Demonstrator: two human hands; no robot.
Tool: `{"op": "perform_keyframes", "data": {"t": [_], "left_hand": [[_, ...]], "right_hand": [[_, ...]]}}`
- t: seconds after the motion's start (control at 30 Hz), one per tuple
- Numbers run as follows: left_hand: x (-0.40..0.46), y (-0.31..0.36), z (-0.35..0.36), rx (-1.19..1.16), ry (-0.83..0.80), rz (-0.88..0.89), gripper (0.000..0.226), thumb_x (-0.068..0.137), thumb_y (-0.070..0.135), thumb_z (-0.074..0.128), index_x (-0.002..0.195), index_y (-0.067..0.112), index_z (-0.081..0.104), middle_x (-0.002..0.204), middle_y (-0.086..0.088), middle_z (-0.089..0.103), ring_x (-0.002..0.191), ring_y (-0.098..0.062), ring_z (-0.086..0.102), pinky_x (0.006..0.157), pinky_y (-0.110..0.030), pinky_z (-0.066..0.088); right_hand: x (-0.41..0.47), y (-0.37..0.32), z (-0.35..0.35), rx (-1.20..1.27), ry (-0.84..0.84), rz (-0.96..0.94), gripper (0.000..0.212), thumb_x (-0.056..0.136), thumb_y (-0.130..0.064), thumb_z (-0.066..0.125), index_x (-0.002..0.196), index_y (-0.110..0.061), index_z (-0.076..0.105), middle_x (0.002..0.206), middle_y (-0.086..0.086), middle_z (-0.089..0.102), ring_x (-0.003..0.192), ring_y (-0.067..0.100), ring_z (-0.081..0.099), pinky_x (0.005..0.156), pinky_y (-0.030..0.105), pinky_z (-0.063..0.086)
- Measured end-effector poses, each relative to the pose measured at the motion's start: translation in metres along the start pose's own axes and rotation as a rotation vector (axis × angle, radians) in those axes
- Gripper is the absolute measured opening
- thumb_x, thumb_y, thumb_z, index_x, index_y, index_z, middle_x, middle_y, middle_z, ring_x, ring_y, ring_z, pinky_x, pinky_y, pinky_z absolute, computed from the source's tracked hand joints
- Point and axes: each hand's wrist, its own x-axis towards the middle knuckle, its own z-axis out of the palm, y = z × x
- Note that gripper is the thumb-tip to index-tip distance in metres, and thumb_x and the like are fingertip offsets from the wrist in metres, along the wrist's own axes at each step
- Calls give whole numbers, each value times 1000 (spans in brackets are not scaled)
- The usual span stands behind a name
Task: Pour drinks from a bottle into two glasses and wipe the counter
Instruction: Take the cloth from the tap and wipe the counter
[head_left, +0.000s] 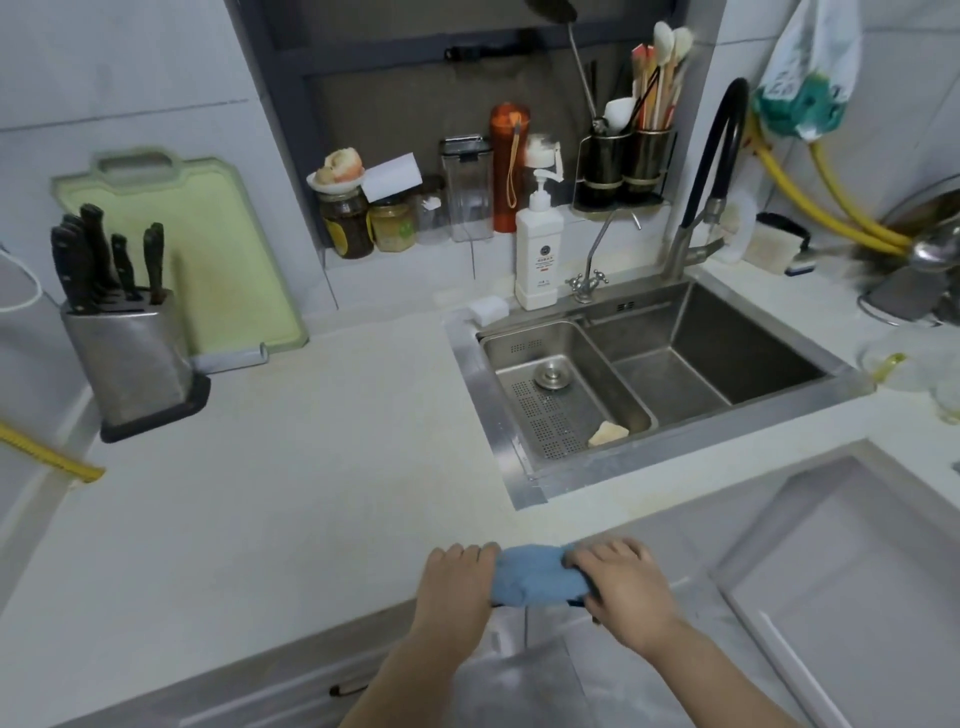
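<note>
Gripping a blue cloth (537, 574) at both ends, at the near edge of the counter (291, 467); left hand (457, 584) closing over the cloth's left end, fingers curled down and pressed together on top of it; right hand (623, 587) clamping the right end, fingers wrapped over the top, thumb hidden beneath; lying with its long axis running left to right between the two hands, roughly along the counter's front edge; bunched into a thick roll rather than spread flat; sitting directly under both sets of fingers, so neither hand nearer than the other.

Judging the step: readying the cloth for wiping, or possibly wringing or folding it; stretching away ahead and to the left, the open counter, with the sink (649, 374) ahead and to the right; likely calling for a push forward, across the roll's long axis, toward the knife block (130, 358) side, keeping clear of the sink rim.

Not showing any bottle for certain; only a blurred clear vessel, perhaps glasses (914, 374), at the far right beyond the sink; impossible to tell whether the pouring is done.
</note>
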Motion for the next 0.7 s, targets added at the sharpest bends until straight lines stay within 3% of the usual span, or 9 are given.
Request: {"op": "perform_keyframes", "data": {"t": [0.07, 0.13, 0.2, 0.27, 0.4, 0.5, 0.6, 0.7], "left_hand": [[-2, 2, -10, -96, 0, -1, 49, 87, 20, 49, 135, 26, 40, 120, 2, 59, 112, -20, 48, 91, -30, 30], [-1, 6, -24, -173, -10, 15, 47, 84, 22, 52, 130, 26, 47, 117, 0, 61, 112, -19, 49, 91, -28, 33], [0, 11, -40, -359, -42, 11, 43, 81, 22, 57, 125, 22, 53, 115, -5, 63, 108, -19, 53, 88, -27, 40], [2, 19, -57, -599, -58, -12, 38, 80, 18, 62, 117, 17, 56, 108, -7, 64, 96, -17, 58, 76, -22, 44], [9, 40, -92, -927, -6, -64, 31, 78, 15, 73, 101, 19, 52, 80, 5, 53, 66, -3, 47, 53, -8, 36], [18, 55, -114, -1216, -12, -133, 33, 77, 9, 76, 99, 13, 53, 82, -1, 59, 69, -7, 55, 59, -11, 46], [27, 69, -135, -1480, -40, -184, 34, 77, 9, 76, 104, 3, 56, 93, -10, 69, 77, -16, 66, 63, -19, 53], [43, 82, -152, -1633, -86, -205, 26, 79, 12, 74, 101, 0, 64, 81, -6, 74, 69, -13, 70, 59, -22, 55]], "right_hand": [[-10, 8, -11, 129, -26, 68, 31, 78, -36, 58, 107, -29, 53, 103, -8, 60, 104, 15, 49, 85, 22, 30], [-19, 19, -26, 327, -89, 136, 25, 74, -28, 64, 93, -24, 48, 88, -4, 56, 89, 15, 51, 69, 24, 33], [-28, 31, -43, 563, -158, 200, 30, 73, -16, 67, 84, -25, 41, 80, -5, 51, 74, 11, 49, 63, 24, 37], [-38, 41, -61, 767, -133, 259, 31, 74, -8, 69, 86, -22, 43, 80, -5, 49, 70, 8, 48, 60, 19, 40], [-50, 56, -91, 1058, 24, 370, 31, 75, -1, 70, 97, -13, 51, 87, 3, 53, 74, 11, 52, 60, 13, 45], [-52, 67, -109, 1220, 140, 455, 34, 76, -5, 72, 101, -16, 52, 96, 7, 54, 82, 17, 56, 72, 24, 50], [-52, 76, -127, 1425, 243, 526, 34, 76, -6, 74, 102, -15, 54, 98, 8, 60, 82, 21, 63, 69, 30, 55], [-47, 87, -144, 1526, 317, 570, 35, 76, -12, 75, 107, -11, 60, 100, 11, 70, 89, 26, 68, 80, 40, 55]]}}
